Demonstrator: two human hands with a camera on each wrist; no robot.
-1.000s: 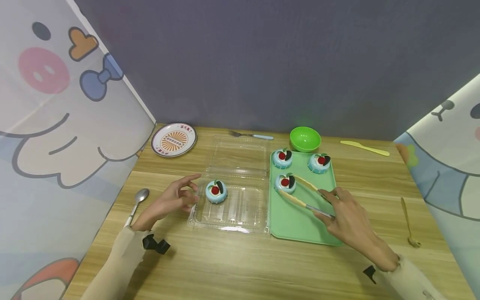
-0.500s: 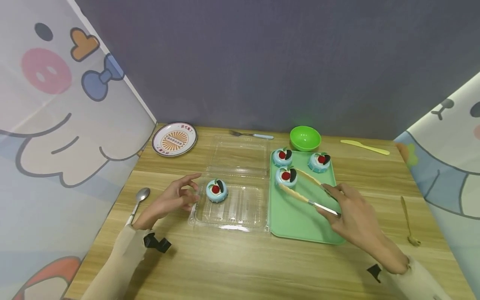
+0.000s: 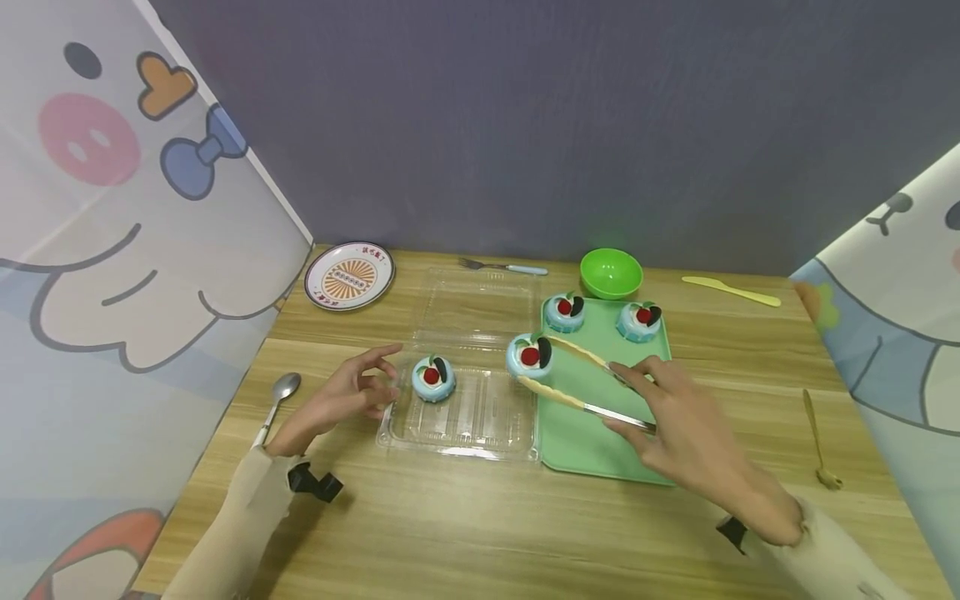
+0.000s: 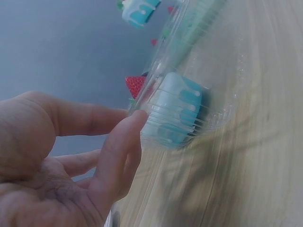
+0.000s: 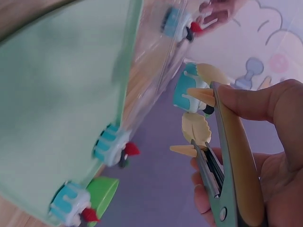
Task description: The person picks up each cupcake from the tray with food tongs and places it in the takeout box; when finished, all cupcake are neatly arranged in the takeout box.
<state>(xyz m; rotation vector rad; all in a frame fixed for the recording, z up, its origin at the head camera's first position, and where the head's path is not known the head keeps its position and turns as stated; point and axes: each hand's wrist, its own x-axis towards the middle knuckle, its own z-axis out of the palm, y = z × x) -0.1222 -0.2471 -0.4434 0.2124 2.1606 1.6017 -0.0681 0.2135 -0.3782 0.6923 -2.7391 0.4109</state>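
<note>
Cupcake point(image 3: 527, 358) between tongs point(image 3: 553, 394); red Chinese characters point(image 3: 371, 250) on plate point(image 3: 349, 277)

The right hand point(image 3: 678, 429) and tongs point(image 3: 617, 416) now carry one blue cupcake point(image 3: 528, 358) leftward from the green tray point(image 3: 592, 437) to the clear container point(image 3: 483, 417)'s right edge.

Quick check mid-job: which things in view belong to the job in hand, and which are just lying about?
In the job:
right hand
tongs
gripped cake between their tips
green tray, two cakes on it
clear container, one cake inside
left hand, at its edge

Apparently just lying about:
patterned plate
silver spoon
fork
green bowl
yellow knife
gold spoon
</note>
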